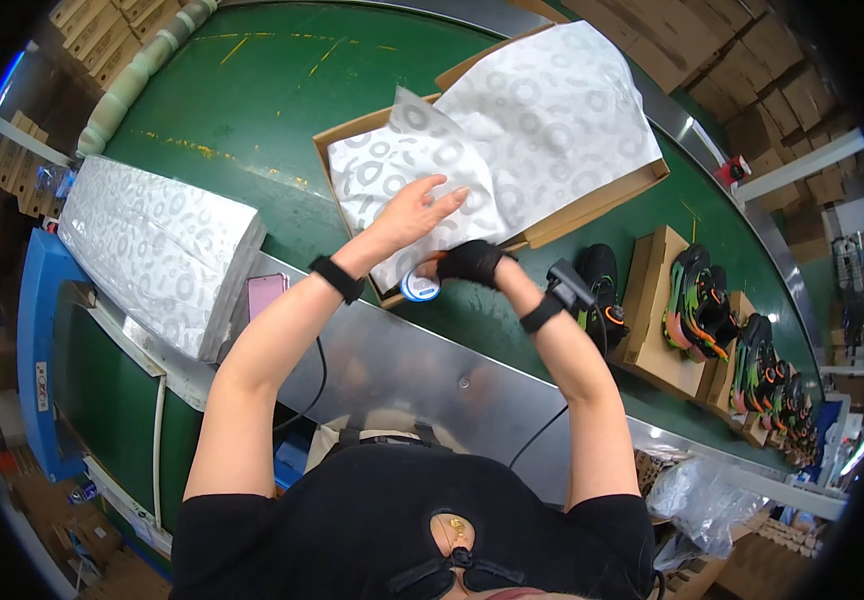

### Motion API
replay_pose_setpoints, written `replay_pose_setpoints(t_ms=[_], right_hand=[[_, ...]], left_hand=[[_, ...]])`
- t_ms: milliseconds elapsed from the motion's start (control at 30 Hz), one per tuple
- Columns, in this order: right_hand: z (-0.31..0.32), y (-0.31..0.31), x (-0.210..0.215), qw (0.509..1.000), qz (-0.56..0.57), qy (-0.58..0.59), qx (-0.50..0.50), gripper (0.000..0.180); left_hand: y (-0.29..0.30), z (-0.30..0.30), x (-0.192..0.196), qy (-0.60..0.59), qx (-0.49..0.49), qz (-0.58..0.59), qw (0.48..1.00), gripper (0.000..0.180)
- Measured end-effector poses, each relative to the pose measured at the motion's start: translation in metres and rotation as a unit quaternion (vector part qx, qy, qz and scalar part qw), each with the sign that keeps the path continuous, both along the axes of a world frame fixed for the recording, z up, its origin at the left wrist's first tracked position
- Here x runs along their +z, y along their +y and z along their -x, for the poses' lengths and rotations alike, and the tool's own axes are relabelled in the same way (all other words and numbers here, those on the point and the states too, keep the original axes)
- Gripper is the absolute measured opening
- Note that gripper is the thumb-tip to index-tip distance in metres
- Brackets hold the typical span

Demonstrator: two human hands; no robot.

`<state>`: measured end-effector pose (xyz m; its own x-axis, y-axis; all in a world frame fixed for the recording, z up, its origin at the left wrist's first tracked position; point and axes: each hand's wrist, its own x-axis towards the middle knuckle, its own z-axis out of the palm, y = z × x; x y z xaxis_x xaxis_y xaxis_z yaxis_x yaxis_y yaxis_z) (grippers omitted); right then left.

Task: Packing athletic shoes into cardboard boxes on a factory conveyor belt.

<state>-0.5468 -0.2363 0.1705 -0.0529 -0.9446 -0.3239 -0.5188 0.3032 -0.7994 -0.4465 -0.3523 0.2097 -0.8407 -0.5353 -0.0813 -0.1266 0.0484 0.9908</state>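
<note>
Gloved right hand holds a round item at the near edge of a paper-covered cardboard box

The patterned paper is white with grey rings and short dashes; it covers most of the open brown box, creased through the middle, with one pointed corner standing up by the far edge. The round item is small, blue and white, with a pale centre.

The right hand, in a black glove that leaves the fingertips bare, has its fingers together on the upper right rim of the round item; their exact placing is blurred. The item sits just left of that hand, over the box's near edge, close to its near left corner. The bare left hand is empty, fingers apart and reaching over the paper; whether it touches the sheet cannot be told.

The box lies near the steel near edge of the green belt. Toward the belt's left end rests a stack of similar paper, with a pink phone beside it. Black shoes with green and orange trim line the right.
</note>
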Motion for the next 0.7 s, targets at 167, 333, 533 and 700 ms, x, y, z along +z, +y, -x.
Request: replay_pose_setpoints(t_ms=[167, 333, 533, 700], right_hand=[[-0.005, 0.031, 0.02, 0.954, 0.12, 0.271, 0.047, 0.053], [-0.001, 0.05, -0.037, 0.886, 0.237, 0.396, 0.036, 0.03], [-0.041, 0.099, 0.029, 0.87, 0.409, 0.273, -0.046, 0.025], [-0.012, 0.201, 0.032, 0.846, 0.141, 0.426, -0.289, 0.057]], left_hand=[[-0.027, 0.012, -0.044, -0.138, -0.025, 0.443, 0.885, 0.034], [-0.022, 0.028, -0.082, -0.059, -0.056, 0.673, 0.735, 0.056], [-0.022, 0.047, -0.04, -0.429, -0.234, 0.602, 0.632, 0.081], [-0.019, 0.016, -0.05, -0.436, -0.239, 0.638, 0.588, 0.094]])
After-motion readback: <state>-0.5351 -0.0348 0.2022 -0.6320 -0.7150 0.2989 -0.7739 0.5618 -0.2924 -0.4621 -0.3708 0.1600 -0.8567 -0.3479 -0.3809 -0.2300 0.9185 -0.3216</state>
